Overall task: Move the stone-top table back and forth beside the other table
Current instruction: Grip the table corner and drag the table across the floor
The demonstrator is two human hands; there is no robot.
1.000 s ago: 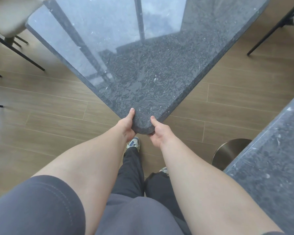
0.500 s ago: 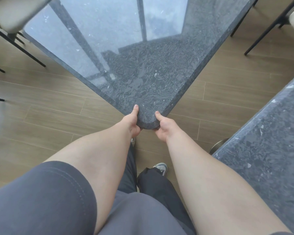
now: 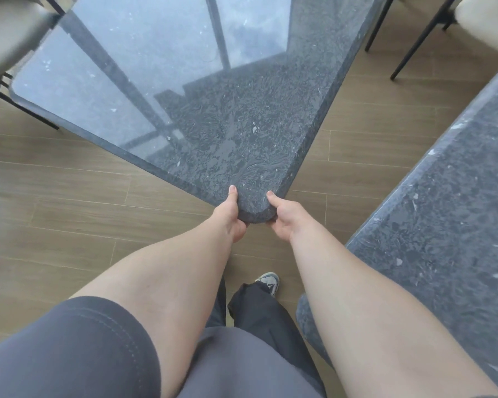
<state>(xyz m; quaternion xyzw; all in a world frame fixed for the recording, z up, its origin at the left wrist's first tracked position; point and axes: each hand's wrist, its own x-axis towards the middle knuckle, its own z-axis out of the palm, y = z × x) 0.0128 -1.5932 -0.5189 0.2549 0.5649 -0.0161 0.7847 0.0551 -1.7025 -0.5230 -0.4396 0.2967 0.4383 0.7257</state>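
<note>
The stone-top table (image 3: 213, 116) is dark grey and glossy, and its rounded near corner points toward me at the centre of the head view. My left hand (image 3: 229, 214) grips the left side of that corner, thumb on top and fingers curled under the edge. On the right side of the same corner my right hand (image 3: 282, 218) holds on the same way. The other table (image 3: 443, 214), with a matching speckled grey top, runs along the right side, a strip of floor between the two.
Wood-plank floor (image 3: 69, 196) lies under everything. A pale chair with black legs (image 3: 9, 38) stands at the top left against the table. Another pale chair (image 3: 483, 27) with black legs is at the top right. My shoe (image 3: 268, 281) shows below the corner.
The stone-top table's corner and both hands have shifted right and up in view, closer to the other table, which now fills more of the right side. The round metal base by it is out of sight.
</note>
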